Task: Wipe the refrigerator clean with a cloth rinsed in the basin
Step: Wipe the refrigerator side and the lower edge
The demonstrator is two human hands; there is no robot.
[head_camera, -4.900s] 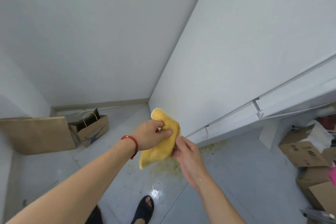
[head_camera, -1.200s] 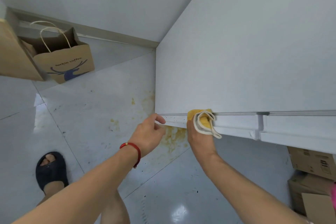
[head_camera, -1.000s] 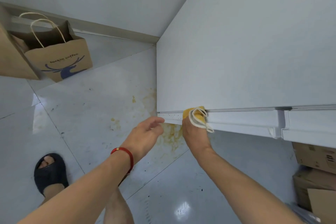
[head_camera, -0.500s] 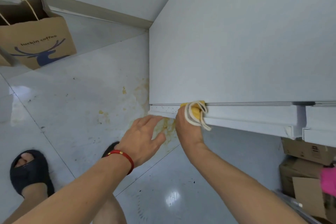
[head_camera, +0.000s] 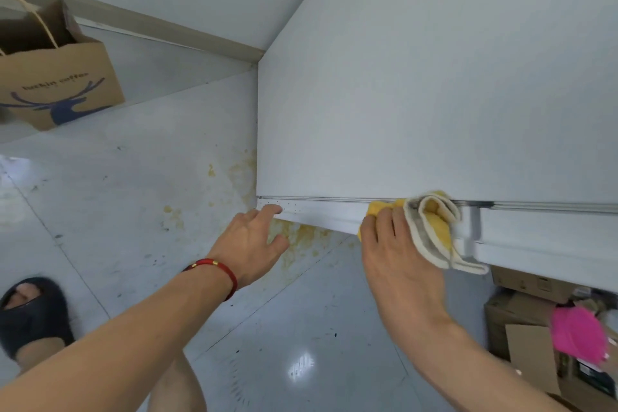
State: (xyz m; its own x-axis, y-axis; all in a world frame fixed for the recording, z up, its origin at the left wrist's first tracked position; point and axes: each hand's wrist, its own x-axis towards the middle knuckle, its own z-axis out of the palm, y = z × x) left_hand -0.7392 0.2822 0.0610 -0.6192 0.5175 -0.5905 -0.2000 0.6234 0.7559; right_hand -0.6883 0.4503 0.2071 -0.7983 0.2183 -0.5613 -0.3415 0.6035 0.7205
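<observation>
The white refrigerator [head_camera: 434, 94] fills the upper right of the head view, seen from its side panel down to the door edge. My right hand [head_camera: 398, 257] grips a yellow cloth [head_camera: 431, 227] with a white underside and presses it against the door's lower edge, near a grey hinge bracket. My left hand [head_camera: 250, 241] reaches to the near corner of that edge, fingers relaxed, fingertips touching the corner; it holds nothing. A red bracelet sits on the left wrist. No basin can be seen.
Yellowish stains [head_camera: 301, 237] mark the glossy grey floor below the refrigerator corner. A brown paper bag [head_camera: 60, 90] stands at the upper left by the wall. Cardboard boxes [head_camera: 521, 328] and a pink object [head_camera: 578, 334] lie at the lower right. My sandalled foot [head_camera: 30, 314] is lower left.
My right hand has slid the cloth rightward along the door's lower edge, away from the corner. The left hand stays by the corner, now touching it.
</observation>
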